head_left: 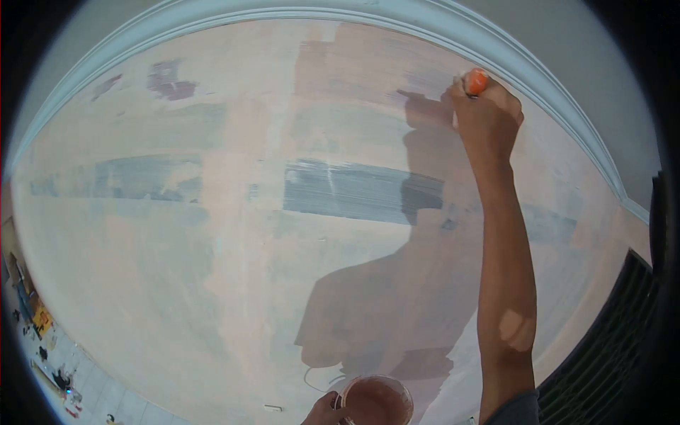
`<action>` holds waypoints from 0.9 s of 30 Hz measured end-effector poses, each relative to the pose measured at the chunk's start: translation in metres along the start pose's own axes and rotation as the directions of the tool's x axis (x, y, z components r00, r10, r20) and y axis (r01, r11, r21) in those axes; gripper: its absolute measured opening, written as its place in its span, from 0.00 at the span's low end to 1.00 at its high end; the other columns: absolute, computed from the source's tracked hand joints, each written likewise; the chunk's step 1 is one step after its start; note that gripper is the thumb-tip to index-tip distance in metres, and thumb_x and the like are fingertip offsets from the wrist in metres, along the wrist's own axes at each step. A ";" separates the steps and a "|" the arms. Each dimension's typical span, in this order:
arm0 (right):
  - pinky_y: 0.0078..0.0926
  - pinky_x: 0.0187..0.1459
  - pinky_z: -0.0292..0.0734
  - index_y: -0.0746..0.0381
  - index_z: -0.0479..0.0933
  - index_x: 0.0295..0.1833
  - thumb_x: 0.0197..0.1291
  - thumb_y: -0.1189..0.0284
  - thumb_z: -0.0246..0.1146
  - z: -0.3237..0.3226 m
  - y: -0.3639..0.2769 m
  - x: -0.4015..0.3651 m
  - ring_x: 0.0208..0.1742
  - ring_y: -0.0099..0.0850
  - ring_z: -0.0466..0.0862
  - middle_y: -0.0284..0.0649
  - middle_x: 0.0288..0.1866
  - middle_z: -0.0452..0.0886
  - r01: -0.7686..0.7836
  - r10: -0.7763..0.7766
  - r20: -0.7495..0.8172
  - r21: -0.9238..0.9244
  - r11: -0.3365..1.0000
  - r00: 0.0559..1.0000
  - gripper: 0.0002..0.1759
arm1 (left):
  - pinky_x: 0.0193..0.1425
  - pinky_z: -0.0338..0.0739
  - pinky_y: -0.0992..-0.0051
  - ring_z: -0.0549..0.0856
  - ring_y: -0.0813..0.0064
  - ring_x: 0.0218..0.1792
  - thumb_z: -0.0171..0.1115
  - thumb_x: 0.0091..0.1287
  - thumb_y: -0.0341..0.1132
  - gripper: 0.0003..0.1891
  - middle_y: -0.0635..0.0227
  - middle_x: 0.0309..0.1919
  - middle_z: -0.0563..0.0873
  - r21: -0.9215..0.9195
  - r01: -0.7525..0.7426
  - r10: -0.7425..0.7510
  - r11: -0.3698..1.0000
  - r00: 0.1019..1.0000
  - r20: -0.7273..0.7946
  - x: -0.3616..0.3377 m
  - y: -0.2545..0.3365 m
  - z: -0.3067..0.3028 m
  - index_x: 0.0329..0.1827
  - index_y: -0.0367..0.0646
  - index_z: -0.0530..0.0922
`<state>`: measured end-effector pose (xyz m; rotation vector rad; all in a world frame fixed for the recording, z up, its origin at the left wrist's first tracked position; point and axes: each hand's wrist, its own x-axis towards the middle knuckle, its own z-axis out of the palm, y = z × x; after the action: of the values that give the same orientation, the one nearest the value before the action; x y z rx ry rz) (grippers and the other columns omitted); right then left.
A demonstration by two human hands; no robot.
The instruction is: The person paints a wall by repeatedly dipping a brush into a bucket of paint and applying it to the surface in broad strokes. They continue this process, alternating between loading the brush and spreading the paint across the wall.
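Note:
Up near the top of the wall, my right hand (489, 117) is closed around a paintbrush whose orange handle end (477, 81) points back at me. The hand itself hides its bristles. At the bottom of the view my left hand (324, 411) grips the side of a small paint bucket (377, 404). Pinkish-brown paint shows inside, and the bucket's rim is smeared. Beside it a thin wire handle loops out to the left. The wall (241, 283) carries patchy pale pink paint, with grey-blue and purplish patches showing.
A white moulded cornice (283, 13) curves along the wall's top and right side. Dark slatted metalwork (602, 347) stands at lower right. Far below on the left, a tiled floor (99, 382) holds scattered items and something yellow (42, 320). My shadow crosses the wall.

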<state>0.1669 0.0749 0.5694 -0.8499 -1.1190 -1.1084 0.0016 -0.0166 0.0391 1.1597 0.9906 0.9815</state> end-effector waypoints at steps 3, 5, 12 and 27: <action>0.43 0.42 0.81 0.61 0.83 0.37 0.52 0.65 0.67 0.019 -0.046 -0.006 0.36 0.48 0.85 0.48 0.33 0.85 0.169 -0.157 -0.100 0.126 0.977 0.983 0.11 | 0.24 0.79 0.73 0.84 0.70 0.20 0.65 0.61 0.29 0.11 0.60 0.24 0.82 -0.004 0.000 0.000 1.000 1.000 -0.014 -0.003 0.002 -0.005 0.40 0.34 0.72; 0.40 0.39 0.81 0.63 0.82 0.32 0.54 0.64 0.68 0.028 -0.083 -0.007 0.31 0.45 0.85 0.46 0.27 0.84 0.276 -0.221 -0.229 0.249 0.928 0.948 0.12 | 0.24 0.79 0.73 0.84 0.70 0.20 0.65 0.61 0.29 0.11 0.60 0.24 0.82 0.012 0.013 -0.013 1.000 0.999 -0.030 -0.002 -0.001 -0.007 0.40 0.33 0.72; 0.36 0.41 0.86 0.71 0.79 0.42 0.57 0.67 0.69 -0.014 -0.165 0.023 0.39 0.42 0.88 0.53 0.37 0.84 -0.282 0.129 0.270 0.667 0.690 0.954 0.17 | 0.24 0.78 0.73 0.84 0.70 0.20 0.66 0.60 0.29 0.12 0.61 0.25 0.82 0.010 0.028 -0.027 1.000 0.994 -0.106 -0.004 0.001 -0.013 0.42 0.33 0.74; 0.28 0.40 0.89 0.74 0.80 0.43 0.54 0.75 0.70 0.054 -0.048 0.016 0.36 0.32 0.86 0.46 0.39 0.83 -0.465 0.159 0.439 0.859 0.213 0.884 0.15 | 0.23 0.79 0.73 0.83 0.70 0.20 0.66 0.59 0.28 0.12 0.60 0.25 0.82 0.072 0.040 -0.036 0.997 0.997 -0.063 0.003 -0.002 -0.003 0.40 0.33 0.73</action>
<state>0.1083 0.1093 0.5979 -0.1637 -1.4652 0.2053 0.0001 -0.0132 0.0370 1.1727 1.1017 0.9622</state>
